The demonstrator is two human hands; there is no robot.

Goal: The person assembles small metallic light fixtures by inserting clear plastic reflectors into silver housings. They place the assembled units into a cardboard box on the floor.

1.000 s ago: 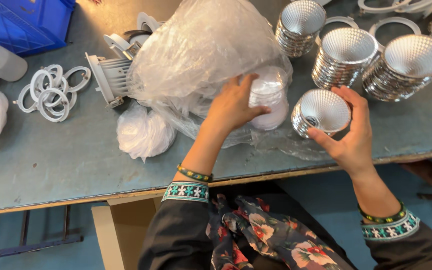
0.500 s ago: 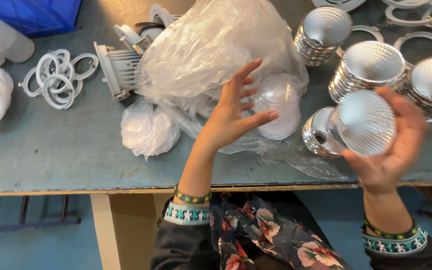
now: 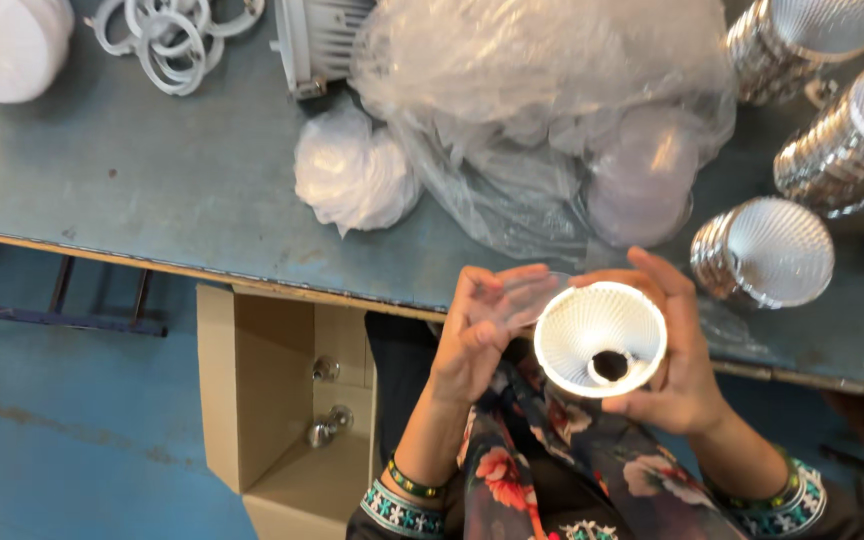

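Observation:
My right hand (image 3: pixel 687 370) holds a shiny ribbed reflector cup (image 3: pixel 600 338) below the table's front edge, its open mouth facing up at me and a round hole at its bottom. My left hand (image 3: pixel 480 335) holds a thin clear round cover (image 3: pixel 537 297) against the cup's left rim. A big clear plastic bag (image 3: pixel 542 110) of more clear covers lies on the grey-green table (image 3: pixel 152 190) just above my hands.
Stacks of silver reflector cups (image 3: pixel 764 250) stand at the table's right. A crumpled white bag (image 3: pixel 352 175), white rings (image 3: pixel 167 30), a finned metal part (image 3: pixel 317 40) and a white disc (image 3: pixel 7 45) lie further left. An open cardboard box (image 3: pixel 287 400) sits on the blue floor.
Both hands have come down off the table toward my lap. The right hand turned the cup mouth-up, and the left hand now brings a clear cover taken from the bag against it.

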